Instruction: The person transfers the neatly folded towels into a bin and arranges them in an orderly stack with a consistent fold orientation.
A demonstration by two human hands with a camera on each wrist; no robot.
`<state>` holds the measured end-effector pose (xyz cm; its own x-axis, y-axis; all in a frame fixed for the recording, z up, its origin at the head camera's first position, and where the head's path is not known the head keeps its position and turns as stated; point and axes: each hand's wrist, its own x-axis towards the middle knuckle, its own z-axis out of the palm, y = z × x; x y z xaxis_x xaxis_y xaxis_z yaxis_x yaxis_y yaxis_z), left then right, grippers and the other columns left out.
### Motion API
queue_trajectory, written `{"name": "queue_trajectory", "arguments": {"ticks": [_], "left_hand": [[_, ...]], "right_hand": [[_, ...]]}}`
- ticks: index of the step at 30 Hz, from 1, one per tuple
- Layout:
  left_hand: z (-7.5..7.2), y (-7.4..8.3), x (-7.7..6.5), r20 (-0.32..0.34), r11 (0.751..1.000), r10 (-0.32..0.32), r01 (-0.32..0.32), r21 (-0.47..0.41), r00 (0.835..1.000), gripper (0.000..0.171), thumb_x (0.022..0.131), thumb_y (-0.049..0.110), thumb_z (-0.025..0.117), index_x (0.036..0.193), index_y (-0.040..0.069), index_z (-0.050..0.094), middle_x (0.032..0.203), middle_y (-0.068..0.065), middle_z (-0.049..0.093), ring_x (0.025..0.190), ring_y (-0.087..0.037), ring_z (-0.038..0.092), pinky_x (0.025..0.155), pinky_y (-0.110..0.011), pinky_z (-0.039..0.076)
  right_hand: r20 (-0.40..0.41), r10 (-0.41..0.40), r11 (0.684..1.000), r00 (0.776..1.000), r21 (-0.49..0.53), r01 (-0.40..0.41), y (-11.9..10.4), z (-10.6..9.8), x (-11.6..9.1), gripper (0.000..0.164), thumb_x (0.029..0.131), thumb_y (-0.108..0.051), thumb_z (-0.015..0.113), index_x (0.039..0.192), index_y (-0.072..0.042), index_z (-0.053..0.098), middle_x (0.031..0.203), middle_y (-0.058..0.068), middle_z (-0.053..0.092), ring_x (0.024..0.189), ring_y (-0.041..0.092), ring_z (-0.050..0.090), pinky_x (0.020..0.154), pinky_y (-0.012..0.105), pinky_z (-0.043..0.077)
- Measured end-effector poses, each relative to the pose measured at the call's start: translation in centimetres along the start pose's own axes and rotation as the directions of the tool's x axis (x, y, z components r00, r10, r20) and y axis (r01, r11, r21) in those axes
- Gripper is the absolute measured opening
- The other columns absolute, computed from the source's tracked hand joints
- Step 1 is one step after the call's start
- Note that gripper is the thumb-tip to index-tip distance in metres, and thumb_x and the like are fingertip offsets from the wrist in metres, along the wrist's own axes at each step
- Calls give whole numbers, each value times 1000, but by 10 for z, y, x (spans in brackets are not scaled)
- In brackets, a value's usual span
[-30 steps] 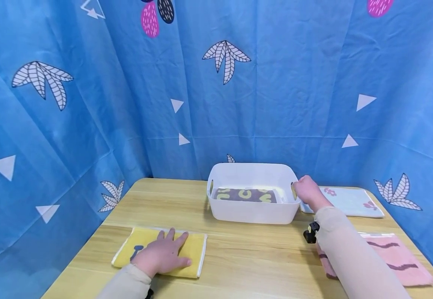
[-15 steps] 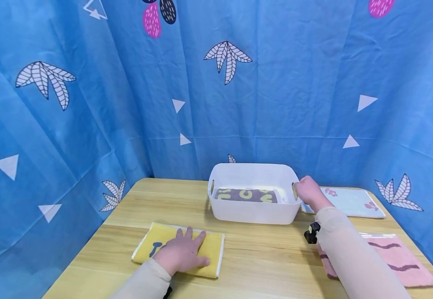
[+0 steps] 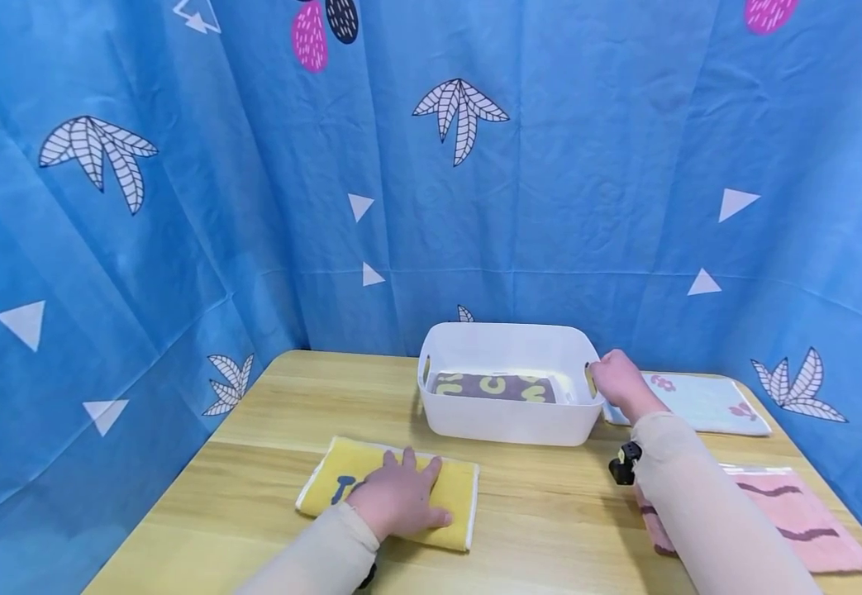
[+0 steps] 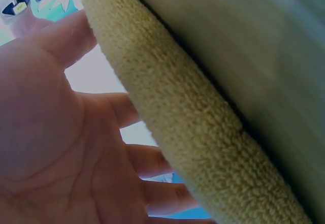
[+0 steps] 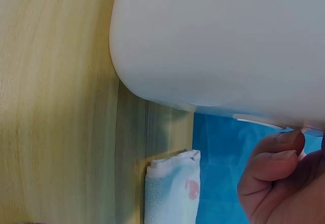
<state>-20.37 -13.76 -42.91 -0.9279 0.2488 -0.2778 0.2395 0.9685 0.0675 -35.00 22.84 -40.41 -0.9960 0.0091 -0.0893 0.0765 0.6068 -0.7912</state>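
My left hand (image 3: pixel 401 498) lies with spread fingers on a folded yellow towel (image 3: pixel 460 504) that has white edges and dark blue marks. In the left wrist view the fingertips reach the top of the thick, fuzzy towel (image 4: pixel 167 97), which sits on the wood. With curled fingers my right hand (image 3: pixel 619 380) grips the right handle of a white plastic basket (image 3: pixel 512 421). The right wrist view shows those bent fingers (image 5: pixel 277 165) at the basket's rim. Inside the basket is a grey-brown towel (image 3: pixel 493 387) with yellow letter shapes.
A folded white towel (image 3: pixel 706 403) with pink flowers lies right of the basket. Nearer, partly under my right forearm, is a pink towel (image 3: pixel 810 512) with dark wavy stripes. The wooden table (image 3: pixel 252 463) meets a blue patterned curtain (image 3: pixel 587 165) behind and at both sides.
The yellow towel has slid to the right across the table under my left hand. My right hand has kept its grip on the basket, which has stayed in place.
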Motion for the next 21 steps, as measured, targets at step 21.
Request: {"name": "queue_trajectory", "arguments": {"ticks": [21], "left_hand": [[-1,74,14,-42,998,-11,14,60,999,86,82,76,63,153,32,45,151,-24,41,136,-54,37,80,-65,51]], "right_hand": [[-14,-16,1000,1000,-6,16,0,0,0,19,103,-20,35,100,-1,36,90,16,41,53,16,38,58,37,40]]}}
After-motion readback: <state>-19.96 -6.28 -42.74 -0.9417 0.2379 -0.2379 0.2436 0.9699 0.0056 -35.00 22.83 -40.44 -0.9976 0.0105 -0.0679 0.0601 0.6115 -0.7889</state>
